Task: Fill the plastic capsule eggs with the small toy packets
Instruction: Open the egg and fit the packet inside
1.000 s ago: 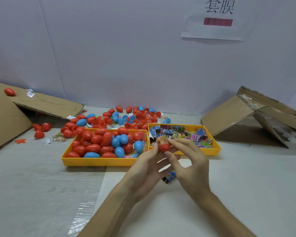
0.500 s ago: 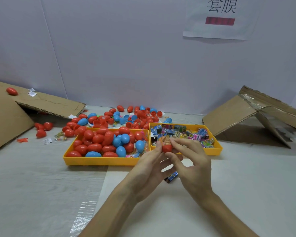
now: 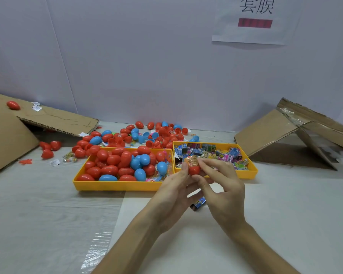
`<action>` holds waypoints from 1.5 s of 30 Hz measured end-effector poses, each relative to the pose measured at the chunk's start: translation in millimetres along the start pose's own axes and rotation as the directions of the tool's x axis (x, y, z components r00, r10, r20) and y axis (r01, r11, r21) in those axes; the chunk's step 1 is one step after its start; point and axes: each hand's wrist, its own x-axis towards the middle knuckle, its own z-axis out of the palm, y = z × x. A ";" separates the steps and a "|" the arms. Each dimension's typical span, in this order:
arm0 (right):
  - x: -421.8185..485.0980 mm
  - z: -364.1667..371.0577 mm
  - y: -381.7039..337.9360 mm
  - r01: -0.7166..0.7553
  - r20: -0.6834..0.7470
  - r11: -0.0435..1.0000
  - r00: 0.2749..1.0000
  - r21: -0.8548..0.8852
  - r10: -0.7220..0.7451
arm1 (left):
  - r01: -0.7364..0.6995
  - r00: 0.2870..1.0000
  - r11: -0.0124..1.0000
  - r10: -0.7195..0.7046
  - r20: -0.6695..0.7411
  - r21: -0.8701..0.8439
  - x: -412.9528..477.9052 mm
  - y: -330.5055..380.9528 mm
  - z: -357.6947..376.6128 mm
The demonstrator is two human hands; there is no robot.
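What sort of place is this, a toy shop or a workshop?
Probably a hand-packing workstation: a yellow tray heaped with red and blue capsule eggs, a second tray of toy packets, torn cardboard boxes alongside. The left hand and right hand hold a red egg with a packet sticking out.

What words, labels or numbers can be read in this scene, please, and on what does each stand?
"套膜": white paper sheet on the wall.
Red bar beneath it: blurred, unreadable.
Toy packets in the right yellow tray: print too small.
White slips on the cardboard: too small.
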 end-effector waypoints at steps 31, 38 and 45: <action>2.9 -3.9 1.2 -0.013 0.000 1.000 1.000 0.011 0.013 | -0.010 0.996 0.999 0.013 -0.093 0.033 -2.1 8.4 1.4; 2.7 -3.8 0.6 0.070 0.020 0.998 0.997 -0.011 -0.070 | -0.036 0.998 0.997 0.031 -0.063 -0.073 -4.0 8.0 2.6; 4.1 -4.6 -2.2 0.038 0.016 0.999 0.999 0.024 -0.038 | -0.033 0.999 0.988 0.026 -0.044 -0.149 -5.1 9.8 2.8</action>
